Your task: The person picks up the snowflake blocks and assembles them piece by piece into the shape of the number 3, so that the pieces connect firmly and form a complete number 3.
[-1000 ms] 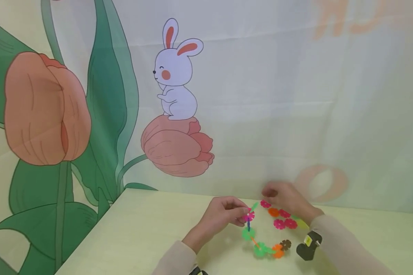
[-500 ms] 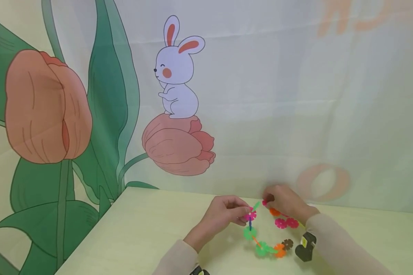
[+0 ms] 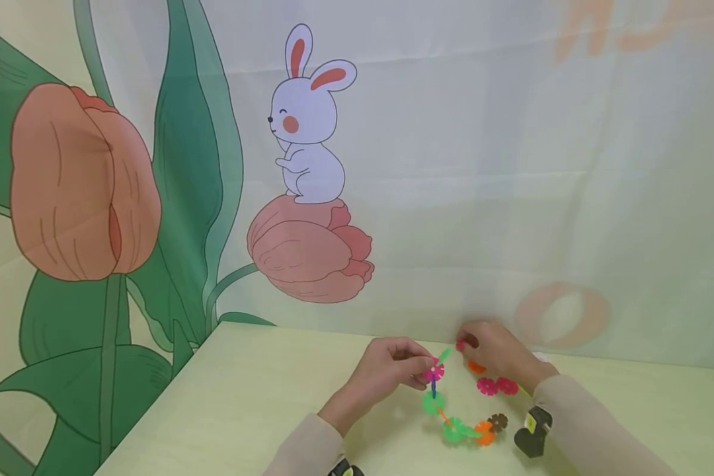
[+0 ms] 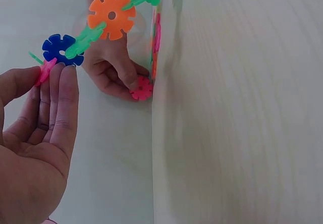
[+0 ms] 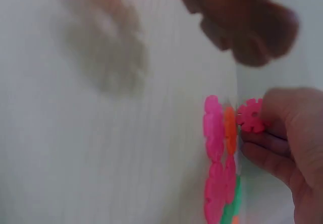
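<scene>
My left hand [image 3: 387, 369] pinches a pink notched flower disc [image 4: 46, 71] between thumb and fingertips. It belongs to a curved chain of interlocked discs, with a blue disc [image 4: 61, 57], an orange disc [image 4: 112, 2], green discs [image 3: 453, 430] and a brown disc [image 3: 498, 423] at the far end. One green disc [image 3: 444, 357] sticks out beyond the pink one. My right hand [image 3: 494, 348] pinches a loose pink disc [image 5: 251, 115] by the table's back edge, thumb across its face. Its other fingers curl below the disc.
Loose pink discs [image 5: 214, 128], an orange disc [image 5: 230, 130] and a green disc [image 5: 233, 196] lie on the pale table [image 3: 262, 396] beside my right hand. A printed cloth [image 3: 440, 198] with a rabbit and tulips hangs behind the table. Camera straps circle both wrists.
My right hand has lowered onto the loose pink disc at the back and now pinches it. My left hand keeps its pinch on the chain, nearly still.
</scene>
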A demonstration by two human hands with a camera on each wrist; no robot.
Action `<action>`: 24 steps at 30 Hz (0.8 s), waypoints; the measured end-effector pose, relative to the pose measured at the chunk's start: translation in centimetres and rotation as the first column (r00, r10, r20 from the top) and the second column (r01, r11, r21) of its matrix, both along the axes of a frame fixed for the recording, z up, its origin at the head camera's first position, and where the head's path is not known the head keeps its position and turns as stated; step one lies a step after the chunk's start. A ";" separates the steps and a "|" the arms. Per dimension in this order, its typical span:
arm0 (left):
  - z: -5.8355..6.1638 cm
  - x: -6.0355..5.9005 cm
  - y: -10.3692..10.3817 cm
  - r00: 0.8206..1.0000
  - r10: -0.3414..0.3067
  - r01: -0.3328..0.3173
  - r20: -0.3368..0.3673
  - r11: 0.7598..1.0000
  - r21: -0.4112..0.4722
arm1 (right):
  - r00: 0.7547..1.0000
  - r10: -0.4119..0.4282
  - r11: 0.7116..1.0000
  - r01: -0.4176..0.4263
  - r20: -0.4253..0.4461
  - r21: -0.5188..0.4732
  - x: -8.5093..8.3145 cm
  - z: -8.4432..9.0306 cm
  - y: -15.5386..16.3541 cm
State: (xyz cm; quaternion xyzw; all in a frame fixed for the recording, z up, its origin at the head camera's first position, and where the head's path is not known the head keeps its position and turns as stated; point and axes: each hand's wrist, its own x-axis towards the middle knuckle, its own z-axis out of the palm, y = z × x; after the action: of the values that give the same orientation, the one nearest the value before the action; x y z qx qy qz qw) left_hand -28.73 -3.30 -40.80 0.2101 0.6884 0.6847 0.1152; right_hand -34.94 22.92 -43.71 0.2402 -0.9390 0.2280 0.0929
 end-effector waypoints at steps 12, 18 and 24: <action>-0.1 -0.1 -0.1 1.000 -0.001 0.001 -0.011 1.000 -0.001 | 0.994 -0.097 0.925 0.112 0.059 -0.363 2.5 1.9 -0.6; -0.1 -0.1 0.0 1.000 0.002 -0.002 -0.022 1.000 0.008 | 0.981 -0.113 0.819 0.182 0.159 -0.544 5.0 4.1 -1.1; -0.1 -0.1 0.2 0.999 0.017 -0.017 -0.031 1.000 0.009 | 0.980 -0.071 0.744 0.176 0.186 -0.645 6.5 4.8 -1.4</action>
State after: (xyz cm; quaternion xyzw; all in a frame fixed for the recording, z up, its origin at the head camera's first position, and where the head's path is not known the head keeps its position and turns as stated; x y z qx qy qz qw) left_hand -28.84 -3.13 -40.91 0.2152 0.6887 0.6854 0.0977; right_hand -28.39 21.57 -38.87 0.1114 -0.8166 0.5543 0.1161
